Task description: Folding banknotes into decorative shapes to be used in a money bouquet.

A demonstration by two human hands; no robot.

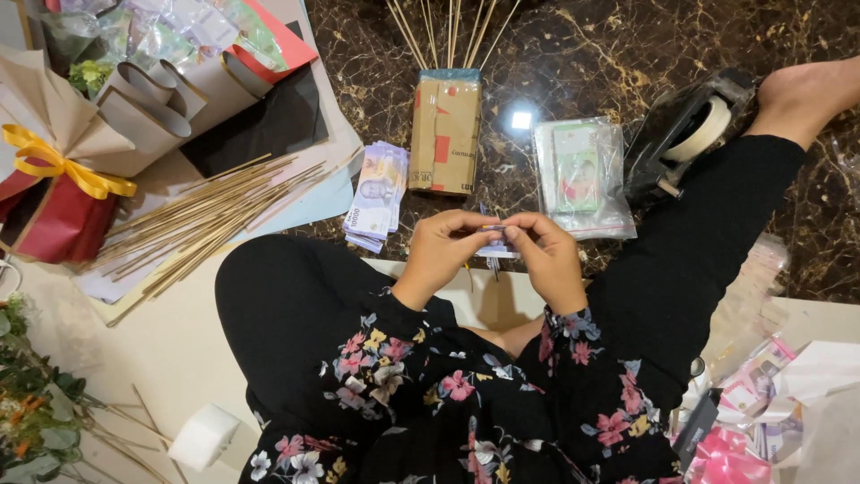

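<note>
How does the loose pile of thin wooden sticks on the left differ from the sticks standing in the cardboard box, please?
The loose pile of thin wooden sticks lies flat, fanned across pale paper sheets; the sticks in the brown cardboard box poke out of its far end, spreading apart. The pile holds many sticks; the boxed sticks are few. Both look alike: thin, pale and straight.

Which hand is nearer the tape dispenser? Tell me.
Right. The right hand lies below-left of the tape dispenser; the left hand is farther left, beyond it. Both pinch a small folded banknote.
</note>
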